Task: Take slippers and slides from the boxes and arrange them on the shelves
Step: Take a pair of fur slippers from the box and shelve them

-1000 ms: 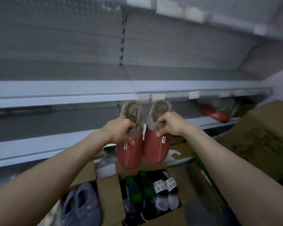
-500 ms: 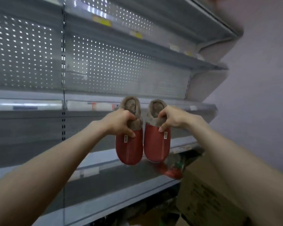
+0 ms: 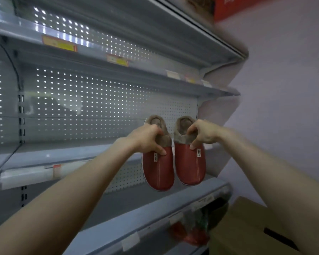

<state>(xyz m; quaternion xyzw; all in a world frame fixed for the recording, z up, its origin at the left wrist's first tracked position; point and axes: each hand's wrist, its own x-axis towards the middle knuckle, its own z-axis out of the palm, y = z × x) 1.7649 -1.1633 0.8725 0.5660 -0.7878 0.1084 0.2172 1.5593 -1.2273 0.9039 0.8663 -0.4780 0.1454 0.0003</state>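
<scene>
I hold a pair of red slippers with brown fur lining, toes hanging down. My left hand [image 3: 145,139] grips the fur collar of the left red slipper [image 3: 158,172]. My right hand [image 3: 203,134] pinches the collar of the right red slipper [image 3: 191,166]. Both slippers hang in the air in front of the grey shelf [image 3: 63,155] with a perforated back panel, near its right end, and above the lower shelf [image 3: 140,208]. The open box of slippers is out of view.
More grey shelves [image 3: 118,70] with price tags rise above. A closed cardboard box [image 3: 247,230] stands at the lower right. Red bagged items [image 3: 191,234] lie under the lower shelf. A pale wall [image 3: 284,107] bounds the right side.
My view has swung up from the boxes on the floor to the shelves. Both hands have carried the red slippers upward and to the right, still held by their collars.
</scene>
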